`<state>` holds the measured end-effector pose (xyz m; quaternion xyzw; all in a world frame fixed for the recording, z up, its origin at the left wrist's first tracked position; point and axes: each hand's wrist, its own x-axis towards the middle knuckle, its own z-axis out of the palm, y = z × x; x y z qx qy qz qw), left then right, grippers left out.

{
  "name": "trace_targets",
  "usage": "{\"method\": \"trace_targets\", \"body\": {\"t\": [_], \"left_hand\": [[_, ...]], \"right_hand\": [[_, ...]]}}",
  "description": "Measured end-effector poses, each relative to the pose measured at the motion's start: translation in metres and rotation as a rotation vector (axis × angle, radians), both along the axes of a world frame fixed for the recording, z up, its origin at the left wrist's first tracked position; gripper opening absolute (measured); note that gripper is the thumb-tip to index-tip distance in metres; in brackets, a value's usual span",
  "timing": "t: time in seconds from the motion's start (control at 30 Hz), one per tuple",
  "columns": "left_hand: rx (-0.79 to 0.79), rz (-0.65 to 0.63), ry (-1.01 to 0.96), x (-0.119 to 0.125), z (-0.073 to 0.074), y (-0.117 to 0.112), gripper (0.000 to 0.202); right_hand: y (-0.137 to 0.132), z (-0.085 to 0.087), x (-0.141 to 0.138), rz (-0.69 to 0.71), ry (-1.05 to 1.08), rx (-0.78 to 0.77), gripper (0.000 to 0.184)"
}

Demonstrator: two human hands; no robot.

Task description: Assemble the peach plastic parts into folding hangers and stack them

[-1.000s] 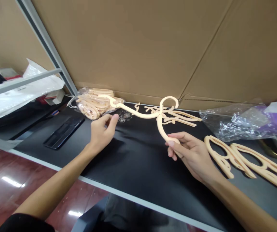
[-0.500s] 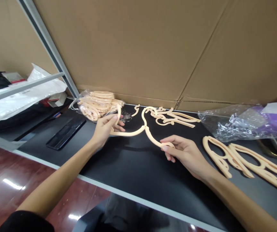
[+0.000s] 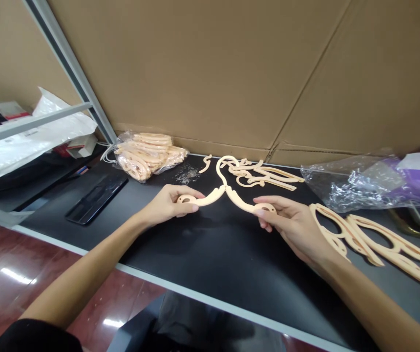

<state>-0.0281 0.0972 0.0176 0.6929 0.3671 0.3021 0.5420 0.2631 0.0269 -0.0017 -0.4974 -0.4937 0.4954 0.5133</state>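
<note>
A cream folding clothes hanger (image 3: 240, 201) hangs between my two hands above the black table (image 3: 195, 259). Its curved hook points away from me, and both arms slope down from the centre joint. My left hand (image 3: 166, 205) pinches the end of the left arm between thumb and fingers. The end of the right arm is gripped by my right hand (image 3: 286, 220). Behind the hook lie several loose hanger pieces (image 3: 268, 176), with a single small hook (image 3: 205, 164) left of them. Larger hanger parts (image 3: 374, 239) rest at the right, partly behind my right hand.
A clear bag of cream hanger parts (image 3: 147, 154) sits at the back left, beside small scattered bits (image 3: 187, 174). A dark phone (image 3: 96, 199) lies near the left. Crumpled clear plastic (image 3: 349, 183) is at the right. A cardboard wall (image 3: 195, 73) stands behind.
The hanger's left arm has turned: its end, upright before, now lies flatter, level with the right one. My left hand has changed its hold. The view has shifted slightly.
</note>
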Motion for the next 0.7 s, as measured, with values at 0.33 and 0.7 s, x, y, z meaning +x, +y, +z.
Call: {"method": "trace_targets", "body": {"t": [0.33,0.7], "left_hand": [[-0.239,-0.001,-0.215,-0.001,0.005,-0.002,0.031],[-0.326,0.06,-0.58,-0.001,0.001,0.001,0.036]], "right_hand": [[-0.001,0.006,0.001,0.059,-0.024,-0.136,0.025],[-0.003,0.014,-0.001,0.037,0.158,-0.156,0.022]]}}
